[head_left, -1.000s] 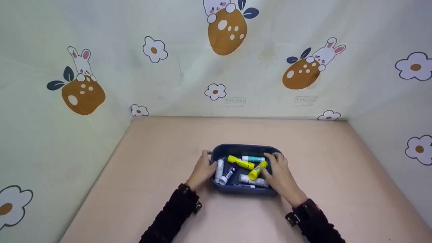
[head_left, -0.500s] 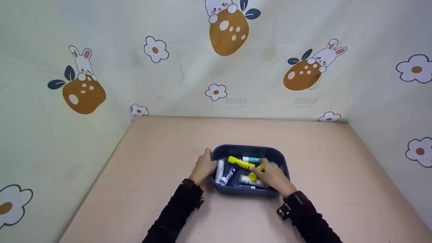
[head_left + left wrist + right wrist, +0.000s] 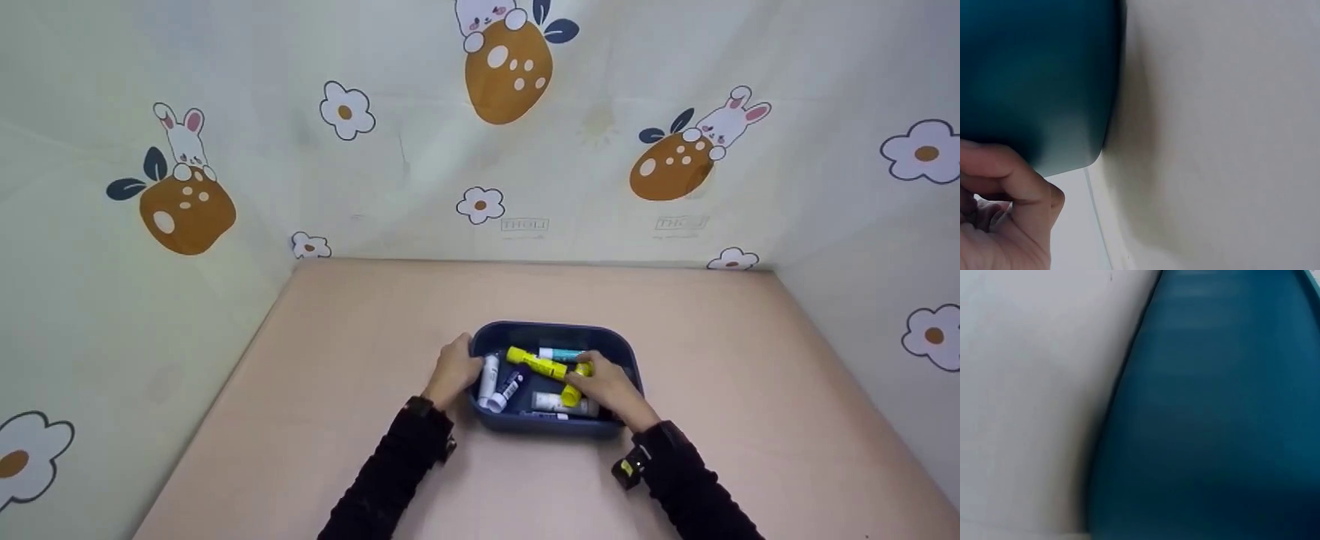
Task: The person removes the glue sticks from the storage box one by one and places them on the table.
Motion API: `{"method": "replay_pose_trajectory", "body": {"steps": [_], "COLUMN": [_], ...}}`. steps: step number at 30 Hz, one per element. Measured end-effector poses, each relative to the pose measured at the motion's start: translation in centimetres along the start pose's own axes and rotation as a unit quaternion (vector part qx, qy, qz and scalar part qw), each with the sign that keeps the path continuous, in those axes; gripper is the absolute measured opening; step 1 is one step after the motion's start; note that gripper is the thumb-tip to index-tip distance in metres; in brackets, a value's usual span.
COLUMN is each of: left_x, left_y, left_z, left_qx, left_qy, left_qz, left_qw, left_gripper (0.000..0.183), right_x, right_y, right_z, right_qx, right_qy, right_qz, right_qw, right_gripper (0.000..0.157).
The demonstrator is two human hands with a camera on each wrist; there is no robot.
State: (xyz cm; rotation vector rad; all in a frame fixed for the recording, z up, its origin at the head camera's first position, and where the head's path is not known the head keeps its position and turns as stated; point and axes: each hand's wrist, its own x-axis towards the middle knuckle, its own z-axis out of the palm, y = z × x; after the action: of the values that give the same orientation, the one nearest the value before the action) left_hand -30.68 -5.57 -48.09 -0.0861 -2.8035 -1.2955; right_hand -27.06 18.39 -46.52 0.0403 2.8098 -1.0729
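Observation:
A dark blue rectangular bin (image 3: 551, 427) holds several glue sticks. My left hand (image 3: 452, 371) grips its left rim, thumb inside; in the left wrist view the curled fingers (image 3: 1030, 183) lie against the outer wall. Reaching over the right side, my right hand (image 3: 611, 386) pinches a yellow glue stick (image 3: 574, 391) between thumb and fingers. Another yellow glue stick (image 3: 536, 363) lies beside it, with a teal one (image 3: 559, 354) behind. White (image 3: 489, 379) and purple (image 3: 508, 388) sticks lie at the left, a clear-and-white tube (image 3: 551, 403) in front. In the right wrist view only the bin's wall (image 3: 1202, 399) shows.
The bin stands on a pale pinkish-tan tabletop (image 3: 375, 315). Light fabric walls (image 3: 405, 165) printed with rabbits and flowers enclose the table at the back and both sides.
My right hand has moved left from the bin's right rim to inside it and taken hold of the yellow glue stick, which has turned more upright in view. The left hand stays at the rim.

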Motion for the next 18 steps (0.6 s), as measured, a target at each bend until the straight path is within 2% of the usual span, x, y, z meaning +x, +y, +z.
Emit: {"method": "replay_pose_trajectory", "body": {"steps": [3,5,9,13,18], "left_x": [0.0,0.0,-0.1,-0.2,-0.2], "left_y": [0.1,0.3,0.6,0.6,0.6], "left_z": [0.0,-0.1,-0.2,-0.2,-0.1], "left_qx": [0.007,0.004,0.014,0.016,0.005], "left_qy": [0.000,-0.008,-0.013,-0.016,-0.018], "left_qz": [0.003,-0.012,-0.015,-0.013,-0.016], "left_qw": [1.0000,0.9999,0.9997,0.9997,0.9997], "left_gripper": [0.013,0.017,0.024,0.024,0.022], "right_x": [-0.1,-0.1,0.0,0.0,-0.5], "right_y": [0.1,0.0,0.0,0.2,0.1], "right_z": [0.0,-0.1,-0.2,-0.6,-1.5], "right_qx": [0.021,0.033,0.048,0.058,0.104], "right_qy": [0.006,0.006,0.017,0.034,0.040], "right_qz": [0.007,0.002,-0.002,-0.010,-0.028], "right_qw": [1.000,0.999,0.999,0.998,0.993], "right_gripper": [0.051,0.051,0.051,0.050,0.049]}}
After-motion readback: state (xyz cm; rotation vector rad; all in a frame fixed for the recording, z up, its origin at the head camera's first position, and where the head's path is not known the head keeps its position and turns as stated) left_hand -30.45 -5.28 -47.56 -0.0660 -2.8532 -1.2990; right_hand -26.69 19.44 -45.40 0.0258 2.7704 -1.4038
